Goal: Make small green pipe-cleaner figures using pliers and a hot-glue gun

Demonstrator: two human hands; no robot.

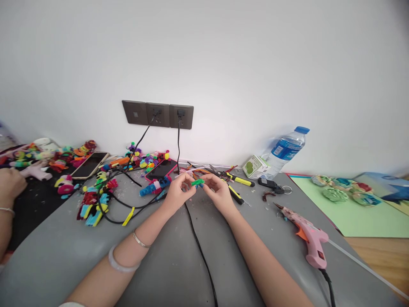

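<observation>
Near the middle of the grey table, a small green fuzzy piece (197, 182) is held between both hands. My left hand (178, 192) pinches its left end with thumb and forefinger. On the other side, my right hand (218, 192) grips the right end in a similar pinch, with a bit of blue showing at the fingertips. A blue fuzzy figure (155, 186) lies just left of my left hand. Behind my right hand are a yellow and black cutter (240, 180) and pliers with yellow and black handles (234, 194).
A pink glue gun (311, 238) lies at right, its cord running forward. Colourful fuzzy figures (96, 200), phones (91, 165) and looped black cables lie left. A water bottle (286, 151), small box (254, 166) and keys stand or lie behind. Another person's hand (11, 185) is far left.
</observation>
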